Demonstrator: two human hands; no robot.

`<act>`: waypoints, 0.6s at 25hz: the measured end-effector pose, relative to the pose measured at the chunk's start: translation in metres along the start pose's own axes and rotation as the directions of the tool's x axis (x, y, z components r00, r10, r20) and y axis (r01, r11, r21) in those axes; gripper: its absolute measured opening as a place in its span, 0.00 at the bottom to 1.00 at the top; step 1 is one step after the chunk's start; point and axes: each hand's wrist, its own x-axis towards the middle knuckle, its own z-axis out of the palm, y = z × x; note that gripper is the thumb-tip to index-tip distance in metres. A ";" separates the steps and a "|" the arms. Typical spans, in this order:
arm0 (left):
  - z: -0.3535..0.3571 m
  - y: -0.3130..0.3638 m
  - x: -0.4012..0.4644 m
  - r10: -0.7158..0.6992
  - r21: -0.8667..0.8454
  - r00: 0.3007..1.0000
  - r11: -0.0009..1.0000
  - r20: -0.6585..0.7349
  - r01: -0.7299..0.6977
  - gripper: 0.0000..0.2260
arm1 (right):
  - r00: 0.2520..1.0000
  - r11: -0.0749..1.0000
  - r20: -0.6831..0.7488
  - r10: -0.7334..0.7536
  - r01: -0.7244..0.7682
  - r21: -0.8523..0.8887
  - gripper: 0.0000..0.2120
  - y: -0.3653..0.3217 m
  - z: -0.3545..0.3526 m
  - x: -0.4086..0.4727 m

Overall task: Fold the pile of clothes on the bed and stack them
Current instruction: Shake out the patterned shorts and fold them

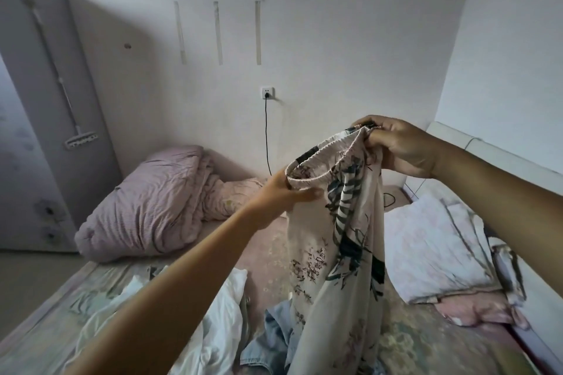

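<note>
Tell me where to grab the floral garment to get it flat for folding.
Keep hold of the floral garment at its elastic waistband, one end per hand, from above. The left hand and right hand already pinch it there; the gathered band is the firmest edge, and the cloth hangs straight below it.

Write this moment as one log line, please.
left hand: grips waistband | right hand: grips waistband | floral garment: held up, unfolded | pile: waiting

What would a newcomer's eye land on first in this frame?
First, the floral skirt held up at centre, its waistband gripped by the left hand and the right hand. Next, the crumpled pink quilt at the far left of the bed, and the unfolded clothes lying below the arms.
</note>
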 end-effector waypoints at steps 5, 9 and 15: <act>-0.027 0.040 0.007 0.011 -0.049 0.998 0.999 -0.062 -0.014 0.03 | 0.996 0.957 -0.074 -0.041 0.018 -0.289 0.07 -0.021 -0.019 -0.011; -0.045 0.080 0.018 0.099 0.114 0.995 0.989 -0.021 -0.096 0.16 | 0.990 0.858 -0.120 -0.077 0.005 -0.513 0.08 -0.043 -0.040 -0.013; -0.069 0.154 0.035 0.110 0.265 0.992 0.960 -0.057 -0.092 0.11 | 0.981 0.970 -0.132 -0.144 0.114 -0.214 0.09 -0.087 -0.056 -0.007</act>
